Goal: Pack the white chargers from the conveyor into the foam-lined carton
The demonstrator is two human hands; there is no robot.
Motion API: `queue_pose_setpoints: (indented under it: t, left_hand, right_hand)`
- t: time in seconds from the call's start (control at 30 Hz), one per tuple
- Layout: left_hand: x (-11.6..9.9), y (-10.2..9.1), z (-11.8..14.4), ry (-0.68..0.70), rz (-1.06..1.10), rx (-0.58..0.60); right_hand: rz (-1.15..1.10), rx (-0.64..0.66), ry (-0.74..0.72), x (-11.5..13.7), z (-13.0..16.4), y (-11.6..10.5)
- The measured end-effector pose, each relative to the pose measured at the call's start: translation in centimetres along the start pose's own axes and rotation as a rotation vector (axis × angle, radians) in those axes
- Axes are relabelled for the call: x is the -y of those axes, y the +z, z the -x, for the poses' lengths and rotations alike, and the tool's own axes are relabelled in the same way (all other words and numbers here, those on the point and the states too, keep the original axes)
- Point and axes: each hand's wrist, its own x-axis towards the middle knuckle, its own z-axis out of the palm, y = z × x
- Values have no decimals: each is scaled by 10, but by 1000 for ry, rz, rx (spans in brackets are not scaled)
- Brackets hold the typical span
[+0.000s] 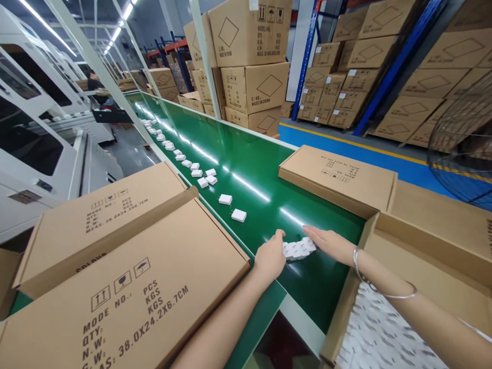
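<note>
At the far left stand white machine housings (34, 154), hard and glossy. Nearer, two flat cardboard cartons (126, 287) of matte brown board with black print lie overlapped on the left edge of the line.

The green conveyor belt (246, 174) runs from far left to near right, smooth and shiny under the lamps. A loose file of small white chargers (238, 215), blocky glossy plastic, trails away along it.

The left hand (271, 256) lies on the belt with its grip spread and curved against the left side of a small cluster of white chargers (298, 249). The cluster lies directly between the two hands, its long axis running left to right, touching both. The right hand (328, 243), fingers flat and together, presses the cluster's right end; a thin metal bangle (384, 287) circles that wrist. Neither grip is closed round anything; both hands stand equally near.

To the right sits an open cardboard box (423, 256), stiff flaps raised, with patterned white paper (376, 333) in its bottom. Stacked cartons (253, 61) fill the far background.
</note>
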Motion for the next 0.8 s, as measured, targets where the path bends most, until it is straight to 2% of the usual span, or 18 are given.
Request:
queue_pose_setpoints:
  t: [0.07, 0.13, 0.23, 0.33, 0.43, 0.57, 0.67, 0.73, 0.8]
  left_hand:
    - [-2, -1, -1, -33, 4, -20]
    - [-4, -2, -1, -84, -24, -30]
    - [-5, -2, -2, -145, -96, 11]
    - [-1, 1, -2, -40, -99, 107]
    - [4, 3, -3, 67, -97, 150]
    - [3, 3, -5, 36, -135, 140]
    - [1, 1, -4, -19, -160, 94]
    - [-1, 0, -4, -6, -162, 88]
    - [-1, 1, -4, 26, -157, 101]
  right_hand:
    - [26, -4, -80, 1, 7, 4]
    - [84, 22, -225, 4, 11, 9]
    - [246, 35, -388, 12, 12, 16]
    - [419, 9, -418, 22, 12, 24]
    - [435, 22, -376, 28, 10, 25]
    - [351, 50, -329, 25, 13, 10]
    - [22, 46, -286, 13, 28, -10]
    - [-368, 31, -223, 3, 49, -19]
    - [-755, 8, -87, -5, 74, -21]
